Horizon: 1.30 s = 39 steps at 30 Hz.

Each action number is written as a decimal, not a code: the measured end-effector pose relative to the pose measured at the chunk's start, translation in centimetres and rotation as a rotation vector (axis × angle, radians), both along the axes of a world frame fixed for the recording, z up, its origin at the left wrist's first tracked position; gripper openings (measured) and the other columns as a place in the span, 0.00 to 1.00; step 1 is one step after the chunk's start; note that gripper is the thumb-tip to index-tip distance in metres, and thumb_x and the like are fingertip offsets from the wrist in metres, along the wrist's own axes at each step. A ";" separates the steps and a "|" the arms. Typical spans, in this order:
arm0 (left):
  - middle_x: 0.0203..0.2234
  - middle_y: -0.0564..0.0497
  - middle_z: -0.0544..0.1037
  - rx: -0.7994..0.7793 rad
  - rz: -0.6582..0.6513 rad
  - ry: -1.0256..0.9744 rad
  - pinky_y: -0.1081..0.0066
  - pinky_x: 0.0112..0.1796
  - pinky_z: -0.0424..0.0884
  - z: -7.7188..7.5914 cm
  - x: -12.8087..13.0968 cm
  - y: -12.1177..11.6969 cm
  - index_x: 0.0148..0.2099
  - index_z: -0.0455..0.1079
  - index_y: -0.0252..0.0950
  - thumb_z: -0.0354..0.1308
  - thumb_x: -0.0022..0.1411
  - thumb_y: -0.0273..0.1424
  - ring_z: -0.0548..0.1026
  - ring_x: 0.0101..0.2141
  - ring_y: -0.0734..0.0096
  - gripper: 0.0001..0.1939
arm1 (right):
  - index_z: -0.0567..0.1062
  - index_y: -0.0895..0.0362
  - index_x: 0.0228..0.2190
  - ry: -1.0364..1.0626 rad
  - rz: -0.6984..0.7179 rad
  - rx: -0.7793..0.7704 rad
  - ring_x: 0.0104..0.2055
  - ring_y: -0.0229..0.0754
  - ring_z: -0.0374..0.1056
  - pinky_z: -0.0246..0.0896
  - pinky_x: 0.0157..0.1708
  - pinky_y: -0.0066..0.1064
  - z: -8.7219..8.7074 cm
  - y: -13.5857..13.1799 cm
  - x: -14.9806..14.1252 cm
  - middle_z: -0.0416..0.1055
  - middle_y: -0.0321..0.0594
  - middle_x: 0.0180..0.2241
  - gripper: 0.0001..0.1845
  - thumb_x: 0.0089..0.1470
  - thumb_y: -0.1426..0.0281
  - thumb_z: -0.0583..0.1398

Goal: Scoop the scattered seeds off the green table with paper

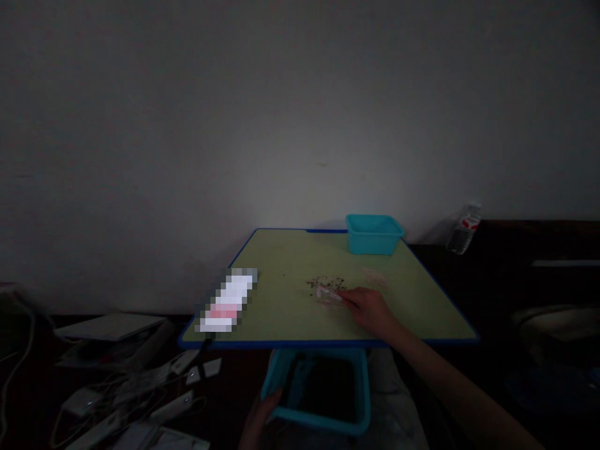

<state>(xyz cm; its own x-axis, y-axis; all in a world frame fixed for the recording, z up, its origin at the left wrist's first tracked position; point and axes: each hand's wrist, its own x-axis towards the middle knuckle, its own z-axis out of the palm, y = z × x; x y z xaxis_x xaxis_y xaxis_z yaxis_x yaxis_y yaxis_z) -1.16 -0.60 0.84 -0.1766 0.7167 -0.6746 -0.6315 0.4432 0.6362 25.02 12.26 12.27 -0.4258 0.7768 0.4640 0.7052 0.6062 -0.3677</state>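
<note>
Turquoise plastic forms the near tub (364,400), which sits below the near edge of the table (276,312), over the person's legs. Its inside is dark, and whether that is contents or shadow is hard to tell. The left hand (263,412) is at its near left corner, apparently gripping the rim; the fingers under it are hidden.

On the table, the right hand (372,310) reaches in from the right, fingers drawn together at the tips, seemingly pinching the right end of a pale see-through piece (327,293). This piece lies right by the near side of a scatter of dark bits (328,282); a patch of pale bits (375,277) spreads farther to the right. At the far right corner stands the far tub (375,242), also turquoise, upright and touched by neither hand.

The see-through piece looks like thin plastic: probably very light, slick and easily bent, so a pinch at one end should suit it, without squeezing hard. The dark bits look loose and dry, likely to roll or scatter at a brush. The near tub seems light and slightly flexible in its walls; its thick rim is the best hold, ideally at opposite sides if it is loaded.
</note>
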 end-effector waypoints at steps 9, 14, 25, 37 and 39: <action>0.23 0.45 0.80 0.064 -0.014 0.108 0.52 0.45 0.70 -1.1 -0.3 0.1 0.31 0.72 0.37 0.66 0.38 0.35 0.73 0.48 0.42 0.15 | 0.76 0.51 0.46 -0.049 0.015 -0.023 0.35 0.41 0.72 0.63 0.36 0.29 0.0 1.0 -0.3 0.78 0.40 0.36 0.17 0.57 0.74 0.55; 0.30 0.44 0.80 -0.063 0.002 0.049 0.51 0.43 0.71 -0.9 -0.1 -0.2 0.46 0.70 0.36 0.65 0.42 0.38 0.73 0.47 0.43 0.26 | 0.77 0.52 0.46 -0.081 0.057 0.007 0.34 0.41 0.72 0.63 0.37 0.29 0.1 0.4 -0.1 0.79 0.40 0.34 0.17 0.58 0.74 0.55; 0.39 0.42 0.76 -0.054 0.003 0.004 0.51 0.42 0.70 -0.6 0.0 -0.7 0.51 0.67 0.39 0.64 0.44 0.37 0.75 0.44 0.45 0.29 | 0.74 0.55 0.48 0.017 0.069 0.221 0.40 0.40 0.71 0.65 0.44 0.32 -1.0 -1.2 -0.6 0.77 0.41 0.41 0.20 0.56 0.78 0.54; 0.47 0.38 0.72 -0.008 0.035 -0.003 0.45 0.44 0.69 -1.4 -0.2 -0.7 0.47 0.67 0.37 0.63 0.43 0.34 0.67 0.52 0.34 0.26 | 0.66 0.66 0.54 -0.444 0.222 0.314 0.46 0.47 0.68 0.67 0.41 0.37 -0.9 -5.9 -5.9 0.71 0.53 0.49 0.23 0.56 0.76 0.55; 0.48 0.37 0.73 -0.024 0.027 -0.010 0.46 0.44 0.69 -0.9 -0.1 -0.9 0.50 0.67 0.37 0.63 0.45 0.35 0.70 0.50 0.37 0.28 | 0.67 0.67 0.52 -0.479 0.214 0.282 0.44 0.48 0.68 0.67 0.39 0.36 -0.4 -5.9 -5.5 0.71 0.53 0.48 0.22 0.56 0.76 0.56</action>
<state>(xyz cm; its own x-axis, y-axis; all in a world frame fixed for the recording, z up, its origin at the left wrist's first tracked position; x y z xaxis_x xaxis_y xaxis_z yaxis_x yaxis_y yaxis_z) -1.26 -1.47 -0.03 -0.1889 0.6951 -0.6937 -0.6500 0.4410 0.6189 19.49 6.40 11.83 -0.7720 0.5256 0.3576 0.6044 0.7811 0.1568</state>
